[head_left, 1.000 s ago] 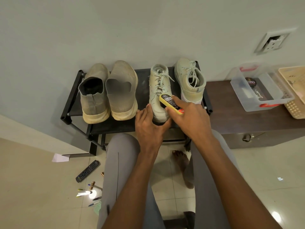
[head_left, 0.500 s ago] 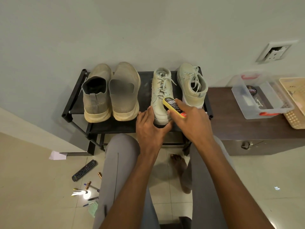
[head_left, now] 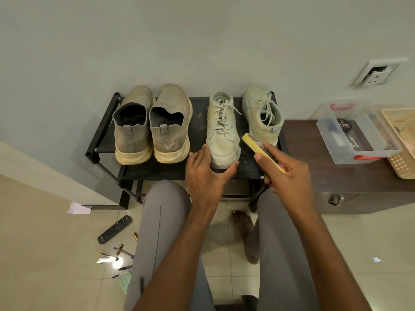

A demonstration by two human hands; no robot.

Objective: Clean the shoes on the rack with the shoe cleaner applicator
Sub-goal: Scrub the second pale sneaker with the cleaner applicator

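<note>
Four shoes on a black shoe rack (head_left: 105, 140) against the wall: a dirty tan slip-on pair at the rack's left half, left slip-on (head_left: 131, 129) and right slip-on (head_left: 171, 124), heels toward the front edge; a pale laced pair at the right half. The laced shoe (head_left: 222, 131) being worked sits near the front edge, right of centre; the second laced shoe (head_left: 262, 115) is at the right end, closer to the back edge, angled. Left hand (head_left: 205, 173) grips the heel end of the worked shoe, fingers on its left side, thumb wrapped round the right, bracing it. Right hand (head_left: 285, 169) is closed around the shoe cleaner applicator (head_left: 260, 151), yellow body, dark bristle or sponge face turned toward the shoe's right side; looks touching or just beside the sidewall near the heel, contact can't be confirmed. Step in hand: scrubbing the right flank of this laced shoe, probably mid-task since the tan pair looks untreated. Next move likely calls for strokes along the sidewall toward the toe, left hand holding firm so the shoe doesn't slide or tip off the front edge. Right of the rack, a dark cabinet (head_left: 318, 158) carries a clear plastic box (head_left: 359, 153) and a cream basket (head_left: 402, 162). On the floor lies a remote (head_left: 114, 228).
</note>
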